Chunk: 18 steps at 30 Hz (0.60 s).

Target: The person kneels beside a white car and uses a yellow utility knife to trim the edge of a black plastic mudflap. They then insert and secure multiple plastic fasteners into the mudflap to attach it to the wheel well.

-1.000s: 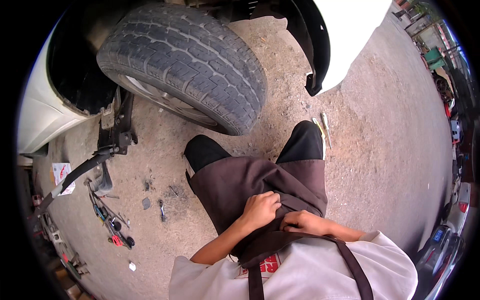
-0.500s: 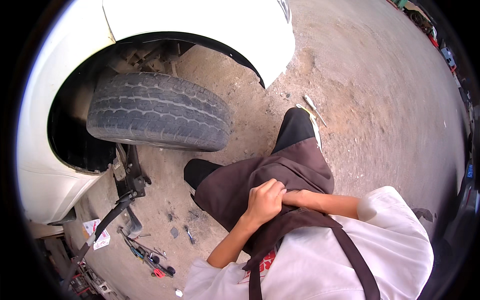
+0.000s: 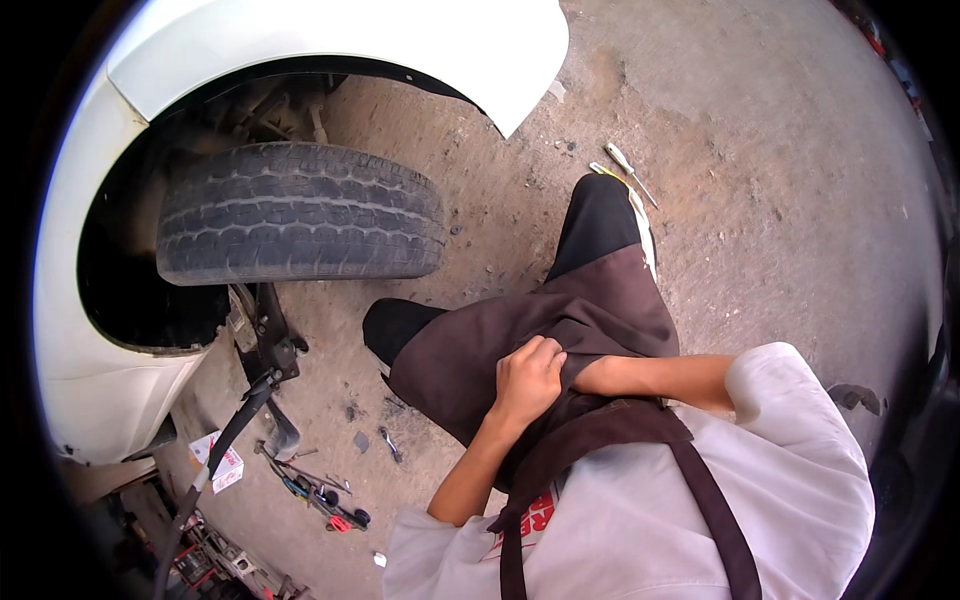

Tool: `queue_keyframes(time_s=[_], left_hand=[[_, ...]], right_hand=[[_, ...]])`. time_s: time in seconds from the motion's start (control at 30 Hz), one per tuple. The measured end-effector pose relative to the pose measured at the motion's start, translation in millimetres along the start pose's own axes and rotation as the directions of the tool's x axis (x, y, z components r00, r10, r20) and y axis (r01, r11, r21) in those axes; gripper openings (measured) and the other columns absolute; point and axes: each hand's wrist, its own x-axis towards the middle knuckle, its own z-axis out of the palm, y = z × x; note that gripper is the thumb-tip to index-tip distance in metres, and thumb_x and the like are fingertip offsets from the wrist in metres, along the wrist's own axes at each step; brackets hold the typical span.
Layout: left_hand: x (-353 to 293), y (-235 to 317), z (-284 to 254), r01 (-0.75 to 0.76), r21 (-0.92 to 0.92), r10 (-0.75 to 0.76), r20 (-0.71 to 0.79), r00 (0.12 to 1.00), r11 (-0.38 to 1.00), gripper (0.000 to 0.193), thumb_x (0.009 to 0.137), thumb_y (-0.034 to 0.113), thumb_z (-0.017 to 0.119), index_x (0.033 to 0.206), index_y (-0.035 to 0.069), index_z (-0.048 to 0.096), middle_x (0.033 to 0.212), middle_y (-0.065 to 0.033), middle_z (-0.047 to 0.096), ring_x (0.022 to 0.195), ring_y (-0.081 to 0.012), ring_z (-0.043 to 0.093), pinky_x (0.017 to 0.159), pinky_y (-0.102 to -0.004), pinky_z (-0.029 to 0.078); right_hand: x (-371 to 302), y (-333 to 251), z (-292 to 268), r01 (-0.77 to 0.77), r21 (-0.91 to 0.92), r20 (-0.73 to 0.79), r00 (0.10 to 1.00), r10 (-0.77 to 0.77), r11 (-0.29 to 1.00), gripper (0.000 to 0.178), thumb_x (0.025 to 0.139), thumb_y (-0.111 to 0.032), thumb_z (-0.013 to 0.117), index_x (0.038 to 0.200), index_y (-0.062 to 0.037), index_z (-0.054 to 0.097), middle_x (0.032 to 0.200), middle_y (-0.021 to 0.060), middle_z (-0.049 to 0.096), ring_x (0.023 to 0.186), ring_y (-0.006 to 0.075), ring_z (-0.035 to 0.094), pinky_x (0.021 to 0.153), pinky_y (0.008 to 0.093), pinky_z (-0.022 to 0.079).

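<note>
My left hand (image 3: 530,378) is closed on a fold of the brown apron (image 3: 455,375) over my lap, its knuckles facing up. My right hand (image 3: 592,374) reaches into the apron's cloth just beside it. Only the wrist end shows there; the fingers are hidden in the folds, so what they hold cannot be seen. Ahead and to the left, a worn black tire (image 3: 300,215) sits turned outward in the wheel arch of a white car (image 3: 330,30).
A jack (image 3: 268,340) with a long handle stands beside the tire. Hand tools (image 3: 315,490), a small ratchet wrench (image 3: 390,445) and a white box (image 3: 222,462) lie on the dirt floor at left. A screwdriver (image 3: 632,174) lies past my right foot.
My right hand has slid deeper into the apron's folds, while my left hand stays closed on the cloth. The view has shifted slightly.
</note>
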Motion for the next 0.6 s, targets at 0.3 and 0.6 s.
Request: queue_keyframes(time_s=[0.3, 0.6], left_hand=[[3, -5, 7, -0.014, -0.032, 0.021, 0.243, 0.97, 0.999, 0.009, 0.086, 0.012, 0.066, 0.084, 0.003, 0.064, 0.082, -0.012, 0.066, 0.074, -0.034, 0.065, 0.066, -0.0406, 0.05], [6, 0, 9, 0.09, -0.112, -0.053, 0.294, 0.954, 0.99, 0.014, 0.087, 0.017, 0.066, 0.082, 0.004, 0.062, 0.083, -0.0118, 0.067, 0.079, -0.0354, 0.065, 0.068, -0.0441, 0.051]], right_hand=[[64, -41, 94, 0.09, 0.854, -0.334, 0.85, 0.408, 0.512, 0.039, 0.102, -0.022, 0.034, 0.13, -0.0112, 0.059, 0.134, 0.0037, 0.059, 0.118, 0.0138, 0.057, 0.108, 0.0251, 0.039], [28, -41, 73, 0.255, 0.815, -0.492, 0.778, 0.39, 0.52, 0.037, 0.099, -0.026, 0.039, 0.125, -0.0112, 0.061, 0.13, 0.004, 0.06, 0.117, 0.0143, 0.056, 0.106, 0.0277, 0.04]])
